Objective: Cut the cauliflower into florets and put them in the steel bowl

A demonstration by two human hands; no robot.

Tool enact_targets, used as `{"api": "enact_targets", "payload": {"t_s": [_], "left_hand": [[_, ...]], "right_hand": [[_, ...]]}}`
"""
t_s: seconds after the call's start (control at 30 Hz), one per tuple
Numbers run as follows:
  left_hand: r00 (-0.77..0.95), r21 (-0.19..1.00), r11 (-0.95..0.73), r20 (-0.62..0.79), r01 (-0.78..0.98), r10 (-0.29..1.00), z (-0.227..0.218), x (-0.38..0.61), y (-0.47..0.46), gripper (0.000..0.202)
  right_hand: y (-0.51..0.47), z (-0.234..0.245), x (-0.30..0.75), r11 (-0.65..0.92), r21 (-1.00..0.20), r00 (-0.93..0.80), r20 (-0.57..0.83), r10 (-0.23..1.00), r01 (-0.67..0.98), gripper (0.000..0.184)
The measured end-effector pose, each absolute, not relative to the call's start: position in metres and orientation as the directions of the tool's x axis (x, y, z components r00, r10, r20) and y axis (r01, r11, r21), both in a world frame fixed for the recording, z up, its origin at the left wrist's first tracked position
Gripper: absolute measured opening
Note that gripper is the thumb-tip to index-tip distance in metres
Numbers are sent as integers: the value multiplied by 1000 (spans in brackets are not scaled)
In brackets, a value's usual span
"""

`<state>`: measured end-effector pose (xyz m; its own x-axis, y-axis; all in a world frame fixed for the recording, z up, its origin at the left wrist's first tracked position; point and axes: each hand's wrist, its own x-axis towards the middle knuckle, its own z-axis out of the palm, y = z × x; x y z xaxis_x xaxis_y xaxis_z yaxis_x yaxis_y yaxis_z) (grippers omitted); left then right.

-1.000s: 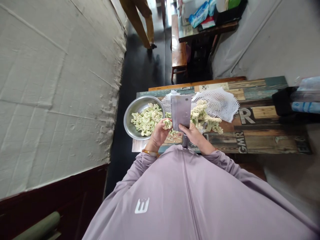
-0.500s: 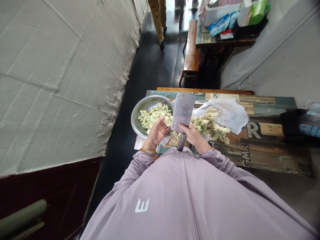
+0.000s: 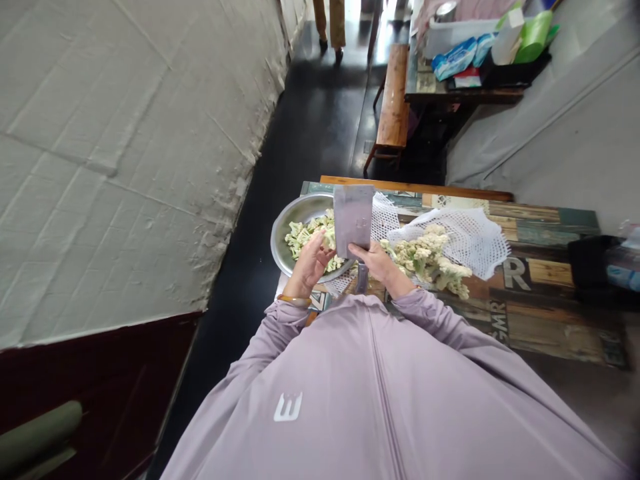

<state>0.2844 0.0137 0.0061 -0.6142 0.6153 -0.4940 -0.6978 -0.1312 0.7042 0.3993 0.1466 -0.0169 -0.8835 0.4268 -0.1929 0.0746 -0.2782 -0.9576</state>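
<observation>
My right hand [image 3: 376, 261] grips a broad steel cleaver [image 3: 353, 217], blade upright over the near edge of a steel bowl [image 3: 290, 212]. The bowl holds several cut cauliflower florets [image 3: 305, 233]. My left hand [image 3: 312, 262] is curled beside the blade over the bowl's rim, closed on a small cauliflower piece. A pile of uncut cauliflower [image 3: 431, 260] lies to the right on a white net bag [image 3: 463, 230] spread over the wooden table [image 3: 545, 313].
A plastered wall [image 3: 125, 153] runs along the left, with a dark floor aisle between it and the table. A wooden bench [image 3: 393, 113] and a second table with packets and boxes [image 3: 475, 60] stand beyond. Another person's legs [image 3: 331, 23] show at the far end. A black object [image 3: 593, 263] sits far right.
The cleaver and both hands have moved left, from over the table to over the bowl's near edge. The person at the far end has walked further away. My view has tilted upward.
</observation>
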Motion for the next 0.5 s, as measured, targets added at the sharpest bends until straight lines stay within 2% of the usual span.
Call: {"api": "enact_targets", "payload": {"t_s": [0.1, 0.2, 0.33, 0.4, 0.5], "left_hand": [[-471, 622, -51, -535, -782, 702, 2, 279, 15, 41], [-489, 631, -55, -540, -774, 685, -2, 276, 16, 34], [-540, 685, -77, -495, -725, 680, 2, 273, 19, 30], [-571, 710, -103, -463, -697, 678, 7, 272, 22, 30], [-589, 741, -124, -409, -660, 697, 15, 274, 27, 34]], "right_hand": [[150, -16, 397, -266, -959, -889, -207, 409, 101, 33], [154, -14, 401, -302, -947, -876, -237, 421, 111, 33], [158, -6, 410, -321, -941, -820, -264, 508, 104, 35], [160, 0, 416, -261, -958, -791, -248, 560, 116, 36], [163, 7, 426, -56, -982, -759, -176, 627, 182, 37]]}}
